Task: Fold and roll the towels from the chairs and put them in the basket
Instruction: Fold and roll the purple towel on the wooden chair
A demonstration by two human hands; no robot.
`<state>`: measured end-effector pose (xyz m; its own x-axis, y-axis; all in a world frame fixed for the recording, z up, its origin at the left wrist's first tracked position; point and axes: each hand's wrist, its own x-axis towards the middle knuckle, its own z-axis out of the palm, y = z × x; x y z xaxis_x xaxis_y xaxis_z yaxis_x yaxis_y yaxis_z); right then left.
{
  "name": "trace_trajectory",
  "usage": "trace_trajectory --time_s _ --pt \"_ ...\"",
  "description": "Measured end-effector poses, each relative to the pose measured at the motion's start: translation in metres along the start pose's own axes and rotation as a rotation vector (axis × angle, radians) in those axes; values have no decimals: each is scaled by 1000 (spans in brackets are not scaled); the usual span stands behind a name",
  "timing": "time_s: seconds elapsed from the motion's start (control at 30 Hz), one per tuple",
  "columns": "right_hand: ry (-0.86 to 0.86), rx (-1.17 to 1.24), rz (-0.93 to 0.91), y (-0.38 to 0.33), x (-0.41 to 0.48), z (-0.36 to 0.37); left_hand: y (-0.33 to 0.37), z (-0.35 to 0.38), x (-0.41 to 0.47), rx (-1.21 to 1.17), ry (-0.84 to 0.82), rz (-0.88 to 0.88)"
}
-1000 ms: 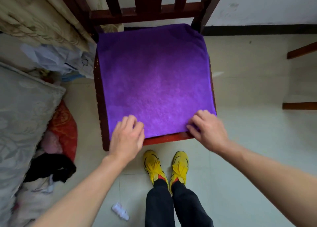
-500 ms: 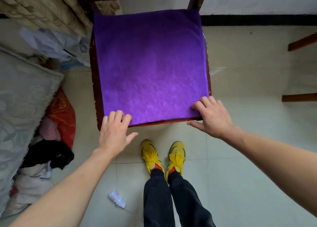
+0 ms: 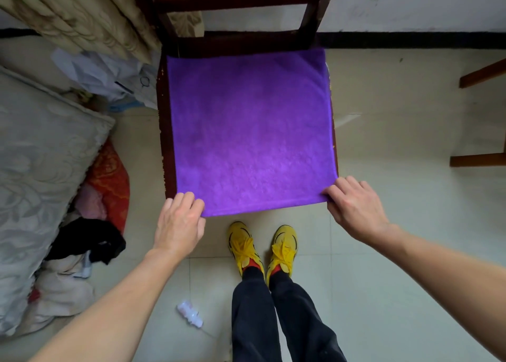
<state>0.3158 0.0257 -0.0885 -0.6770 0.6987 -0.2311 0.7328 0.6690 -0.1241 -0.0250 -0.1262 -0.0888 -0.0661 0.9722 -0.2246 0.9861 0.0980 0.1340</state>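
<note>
Purple towel (image 3: 252,131) is lying flat on the chair (image 3: 163,131) seat. The left hand (image 3: 179,222) grip is pinching its near-left corner and the right hand (image 3: 353,205) grip its near-right corner. From both grips the cloth is extending straight away toward the backrest, and both hands are standing equally near.

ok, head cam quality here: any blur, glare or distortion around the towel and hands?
Head view: purple towel, left hand and right hand sharp, no motion blur; light soft and even, mild sheen on the towel's near half, no hard glare; wide-angle stretch at the edges splays the chair back.
</note>
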Motion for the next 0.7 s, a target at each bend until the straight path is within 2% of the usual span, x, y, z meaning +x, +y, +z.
trace_trajectory --time_s 0.1,0.23,0.33,0.53,0.7 --pt "41 59 4 -4 -17 -19 3 -13 -20 -17 37 47" --pt "51 130 4 -9 -34 -42 6 -34 -39 -78 8 83" --pt "45 187 74 -10 -37 -60 3 -54 -41 -103 -15 57" --pt "41 374 375 -5 26 -104 -19 -98 9 -294 60 -258" --pt "54 478 511 14 108 -116 -44 -112 83 -371 192 -387"
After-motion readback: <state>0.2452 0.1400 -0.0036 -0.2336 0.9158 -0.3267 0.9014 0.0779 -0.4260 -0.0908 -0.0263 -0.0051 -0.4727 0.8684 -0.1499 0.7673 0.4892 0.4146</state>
